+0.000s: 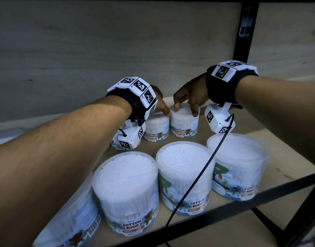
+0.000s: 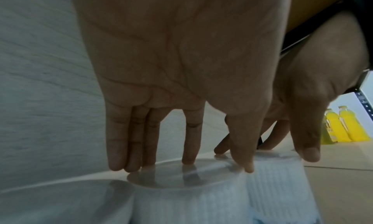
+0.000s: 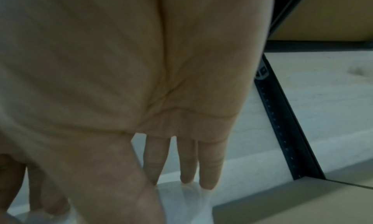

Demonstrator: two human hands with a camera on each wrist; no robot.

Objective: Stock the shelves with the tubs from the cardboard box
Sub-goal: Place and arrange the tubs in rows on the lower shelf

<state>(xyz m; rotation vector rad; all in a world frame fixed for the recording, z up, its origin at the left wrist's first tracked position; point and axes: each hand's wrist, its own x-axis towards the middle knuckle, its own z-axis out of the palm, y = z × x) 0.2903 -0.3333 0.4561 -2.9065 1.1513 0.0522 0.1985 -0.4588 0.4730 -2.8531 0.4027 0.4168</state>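
Note:
Clear tubs of cotton buds stand on the wooden shelf (image 1: 281, 154). In the back row, my right hand (image 1: 185, 111) grips the rim of the right-hand tub (image 1: 184, 124) from above, thumb on its left side and fingers on its right. My left hand (image 1: 164, 111) lies flat over the neighbouring tub (image 1: 155, 127). In the left wrist view its straight fingertips (image 2: 188, 161) rest on that tub's lid (image 2: 177, 179). The right wrist view shows the right hand (image 3: 171, 187) with its fingertips on the tub's top edge (image 3: 185, 200). No cardboard box is in view.
Three tubs (image 1: 125, 189) (image 1: 184, 175) (image 1: 237, 164) stand along the front edge, and one more (image 1: 69, 220) leans at the left under my forearm. A black cable (image 1: 197, 175) hangs over them. A black upright (image 1: 244, 29) bounds the bay at the right. Yellow bottles (image 2: 343, 125) stand further right.

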